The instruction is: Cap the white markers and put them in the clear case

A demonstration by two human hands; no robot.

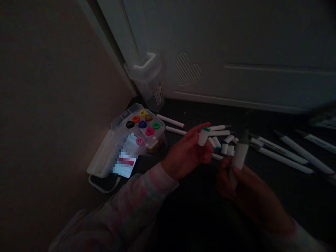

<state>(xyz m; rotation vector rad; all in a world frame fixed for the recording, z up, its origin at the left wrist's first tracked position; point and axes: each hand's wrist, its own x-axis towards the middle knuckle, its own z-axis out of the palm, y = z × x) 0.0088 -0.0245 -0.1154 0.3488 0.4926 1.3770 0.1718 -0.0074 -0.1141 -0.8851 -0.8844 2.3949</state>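
Observation:
The scene is dim. My left hand (pixel 187 152) pinches a small white marker cap with a green end (pixel 203 135) between its fingertips. My right hand (pixel 246 190) is wrapped round the white barrel of a marker (pixel 238 159), its dark tip pointing up and away from me. The cap is a short way left of the marker's tip and apart from it. Just behind both hands lie several loose white caps (pixel 225 144) and white markers (pixel 282 152) on the dark floor.
A clear plastic marker case (pixel 123 147) lies tipped on the left, showing coloured round marker ends. A clear lidded box (pixel 147 78) stands behind it against a white cabinet front (pixel 236 52). A beige wall (pixel 52 105) fills the left.

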